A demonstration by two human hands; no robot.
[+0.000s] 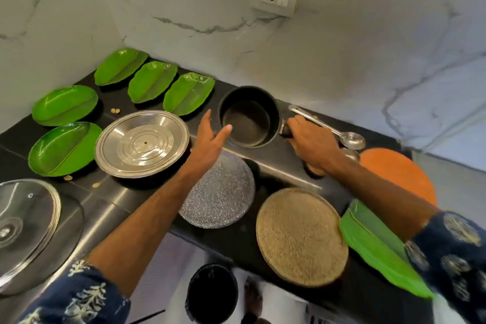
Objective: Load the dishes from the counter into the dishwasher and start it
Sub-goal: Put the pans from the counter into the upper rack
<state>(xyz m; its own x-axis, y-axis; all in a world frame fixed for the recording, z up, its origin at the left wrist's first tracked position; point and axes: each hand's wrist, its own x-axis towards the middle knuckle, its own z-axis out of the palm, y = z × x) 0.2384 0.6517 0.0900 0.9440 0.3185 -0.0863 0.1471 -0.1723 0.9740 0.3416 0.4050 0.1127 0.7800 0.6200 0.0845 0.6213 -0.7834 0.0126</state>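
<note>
Black and deep, the saucepan point(248, 116) sits near the back edge of the counter point(284, 163), right between our two hands. Our right hand point(311, 143) is at the pan's short handle, which sticks out to the right, and the fingers curl around it. Our left hand point(211, 137) is just beside the pan's left wall, fingers straight and loose, thumb near the rim, holding nothing. We cannot tell if it touches the pan. Both arms reach far forward. We think the next move is to lift the pan, so the right hand pulls up by the handle while the left steadies the side. A steel ladle point(328, 125) lies just behind our right hand, so we should lift carefully.
</note>
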